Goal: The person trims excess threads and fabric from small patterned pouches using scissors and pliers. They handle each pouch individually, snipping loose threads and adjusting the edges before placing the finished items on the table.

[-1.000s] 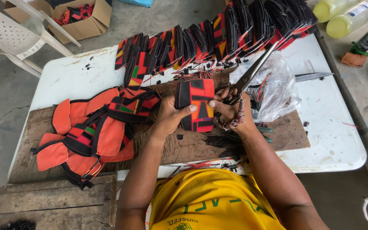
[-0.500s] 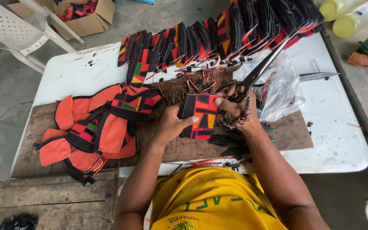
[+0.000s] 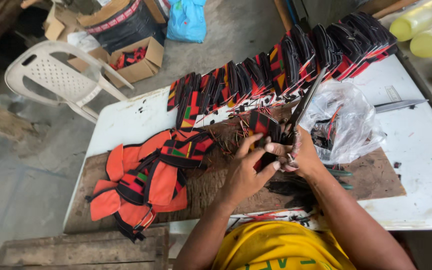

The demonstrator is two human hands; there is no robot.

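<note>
While the left hand [image 3: 243, 172] pinches the lower edge of a small patterned fabric piece [image 3: 262, 131] between thumb and fingers, the right hand [image 3: 301, 155] is closed around the handles of a pair of scissors [image 3: 303, 107], so both hands meet over the wooden board [image 3: 371, 177] near the middle of the white table [image 3: 126, 120]. Judging by how things lie, the work looks well advanced but not finished: a long row of folded red-and-black pieces [image 3: 286, 65] stands packed along the far edge of the table, and a pile of orange pieces [image 3: 146, 182] lies on the board to the left, touching one another. Loose thread ends [image 3: 231, 140] are scattered on the board around the held piece, and a clear plastic bag [image 3: 346, 122] just right of the hands holds dark scraps. The held piece stands nearly on edge, its long axis running from the hands away toward the far row, tilted slightly left. The scissors point up and to the right, blades toward the row; whether the blades are parted I cannot tell.
</note>
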